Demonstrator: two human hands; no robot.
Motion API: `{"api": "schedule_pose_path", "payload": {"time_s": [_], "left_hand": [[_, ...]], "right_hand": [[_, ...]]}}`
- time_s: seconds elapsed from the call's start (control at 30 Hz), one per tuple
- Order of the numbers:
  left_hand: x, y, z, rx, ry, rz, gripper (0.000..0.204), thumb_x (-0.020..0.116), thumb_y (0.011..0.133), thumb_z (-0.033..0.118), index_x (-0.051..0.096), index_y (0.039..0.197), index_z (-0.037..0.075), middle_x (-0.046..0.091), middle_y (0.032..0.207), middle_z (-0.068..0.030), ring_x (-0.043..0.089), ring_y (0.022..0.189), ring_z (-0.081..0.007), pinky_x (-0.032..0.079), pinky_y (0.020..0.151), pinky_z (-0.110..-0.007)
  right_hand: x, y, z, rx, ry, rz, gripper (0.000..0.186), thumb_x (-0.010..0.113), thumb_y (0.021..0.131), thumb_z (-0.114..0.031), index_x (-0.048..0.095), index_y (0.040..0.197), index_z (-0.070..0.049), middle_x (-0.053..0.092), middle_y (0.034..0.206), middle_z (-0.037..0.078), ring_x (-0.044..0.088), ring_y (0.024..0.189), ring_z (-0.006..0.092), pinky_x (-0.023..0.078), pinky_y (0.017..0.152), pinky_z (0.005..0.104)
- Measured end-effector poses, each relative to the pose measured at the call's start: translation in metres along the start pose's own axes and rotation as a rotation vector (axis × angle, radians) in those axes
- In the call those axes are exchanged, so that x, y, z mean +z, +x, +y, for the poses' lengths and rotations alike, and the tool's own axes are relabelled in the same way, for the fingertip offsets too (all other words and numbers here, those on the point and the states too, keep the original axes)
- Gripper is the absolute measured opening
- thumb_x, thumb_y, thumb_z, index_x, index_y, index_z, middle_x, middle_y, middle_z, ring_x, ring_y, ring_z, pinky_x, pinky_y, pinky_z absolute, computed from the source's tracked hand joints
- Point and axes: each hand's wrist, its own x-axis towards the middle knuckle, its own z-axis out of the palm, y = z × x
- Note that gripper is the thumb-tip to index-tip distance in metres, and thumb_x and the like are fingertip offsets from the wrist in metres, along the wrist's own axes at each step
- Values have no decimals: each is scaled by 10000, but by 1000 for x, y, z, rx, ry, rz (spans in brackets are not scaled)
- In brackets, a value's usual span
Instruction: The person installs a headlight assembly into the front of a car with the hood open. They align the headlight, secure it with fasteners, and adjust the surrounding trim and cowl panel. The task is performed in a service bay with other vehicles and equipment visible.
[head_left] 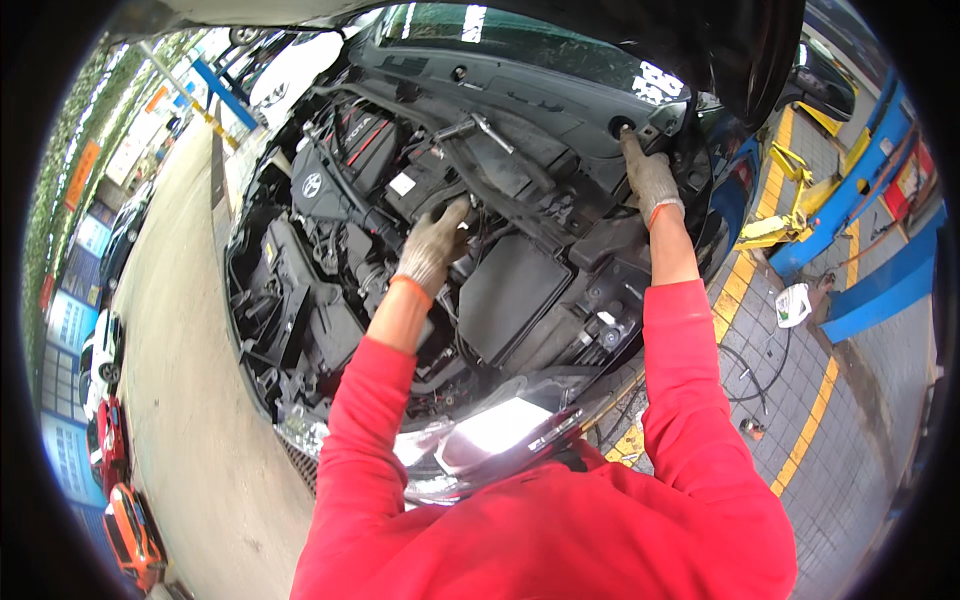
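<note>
Both of my hands wear grey-white knit work gloves with orange cuffs, over the open engine bay of a car. My left hand (437, 245) is in the middle, beside the black battery (425, 185); its fingers are curled together, and what they hold, if anything, is hidden. My right hand (652, 182) reaches to the far right corner, one finger stretched out to a round dark opening (621, 127) in the panel below the windscreen. A metal ratchet (490, 132) lies beyond the battery. Nearer me sits a flat black box cover (513, 295).
The black engine cover (330, 180) is on the left, the headlight (495, 435) close to my body. The raised bonnet (720, 50) hangs overhead. A blue lift post (850, 215) with a yellow arm (775, 230) and a white jug (793, 305) are on the right.
</note>
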Motion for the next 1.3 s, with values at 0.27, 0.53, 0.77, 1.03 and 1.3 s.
{"api": "schedule_pose_path", "payload": {"time_s": [0.27, 0.53, 0.77, 1.03, 1.3], "left_hand": [[-97, -193, -61, -105, 575, 236, 538, 728, 1102, 282, 651, 1533, -31, 769, 1330, -107, 710, 1174, -161, 560, 1071, -312], [-112, -264, -121, 202, 1033, 375, 403, 659, 1107, 304, 735, 1402, 39, 737, 1408, -203, 702, 1303, -413, 551, 1120, -455], [-110, -262, -120, 192, 1034, 375, 405, 666, 1096, 337, 779, 1340, 34, 765, 1327, -229, 703, 1284, -422, 547, 1115, -487], [-127, -270, -120, 502, 1278, 142, 287, 591, 1094, 258, 790, 1097, 51, 777, 1108, -188, 717, 1111, -421, 565, 943, -544], [-163, -274, -112, 502, 1278, -193, 411, 557, 1095, 302, 788, 1311, 40, 784, 1187, -214, 737, 1143, -445, 574, 1001, -539]], "right_hand": [[-19, -19, -15, -223, -265, 3, 1137, 679, 963, -784, 494, 1572, 157, 624, 1538, 407, 586, 1502, 485, 453, 1258, 476], [-37, -158, -27, -728, -184, -26, 870, 712, 1058, -580, 511, 1677, -2, 592, 1651, 262, 582, 1522, 414, 443, 1275, 467], [-19, -241, 2, -1120, -89, -409, 566, 774, 1048, -227, 623, 1530, 29, 726, 1447, 225, 732, 1327, 328, 570, 1113, 416], [-21, -307, 13, -827, 2, -678, 468, 776, 1017, -135, 673, 1441, 33, 765, 1320, 178, 785, 1175, 260, 614, 1011, 373], [-41, -408, 25, -521, 374, -488, 288, 676, 1108, -56, 715, 1378, 38, 796, 1248, 123, 763, 1139, 192, 609, 1010, 324]]}}
